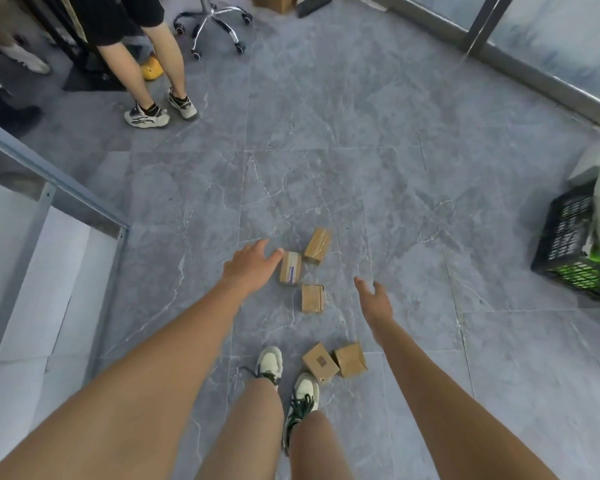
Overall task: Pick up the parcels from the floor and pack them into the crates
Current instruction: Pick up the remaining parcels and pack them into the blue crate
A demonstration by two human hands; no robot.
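Both hands, the left hand [248, 265] and right hand [376, 301], are being held open and empty above five parcels [290, 268] lying on the floor [361, 150].

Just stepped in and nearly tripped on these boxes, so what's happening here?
A person is bending over five small cardboard parcels scattered on the grey floor. Both hands are open and hold nothing: the left hand reaches toward the labelled parcel, fingertips at its edge, and the right hand hangs beside the parcel nearest it. Two more parcels lie by the person's shoes. A black crate stands off to the right. Another person stands by an office chair.
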